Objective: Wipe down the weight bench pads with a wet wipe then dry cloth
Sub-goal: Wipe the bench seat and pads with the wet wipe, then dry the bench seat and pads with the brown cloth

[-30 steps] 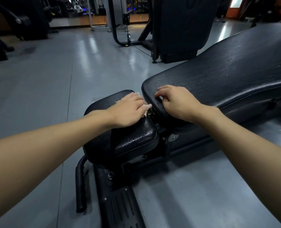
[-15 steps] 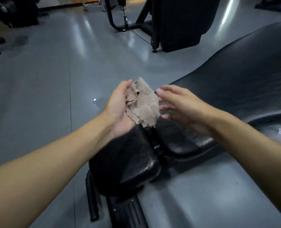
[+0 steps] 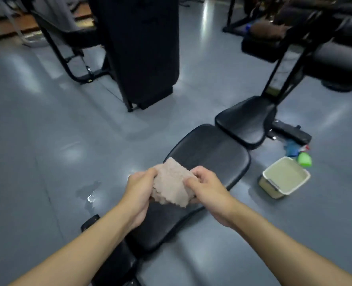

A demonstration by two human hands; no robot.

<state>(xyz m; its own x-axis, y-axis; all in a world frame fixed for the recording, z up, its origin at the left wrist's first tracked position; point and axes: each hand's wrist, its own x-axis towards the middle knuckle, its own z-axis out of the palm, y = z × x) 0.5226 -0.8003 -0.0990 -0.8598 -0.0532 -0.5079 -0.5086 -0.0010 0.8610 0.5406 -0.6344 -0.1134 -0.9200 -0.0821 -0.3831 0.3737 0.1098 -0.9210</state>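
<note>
Both hands, left hand (image 3: 140, 190) & right hand (image 3: 207, 188), pinch a crumpled beige cloth (image 3: 171, 185), scalloped edge, held above black bench pad (image 3: 212, 153).

Glossy grey floor (image 3: 36, 120), black gym machines (image 3: 142, 48) behind

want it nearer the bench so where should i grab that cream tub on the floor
Take the tub by two opposite rim edges, coming straight down from above. It sits upright and open-topped on the floor, right of the bench pad, and may hold liquid, so a level two-sided grip looks safest. Set the cloth down first.
</note>
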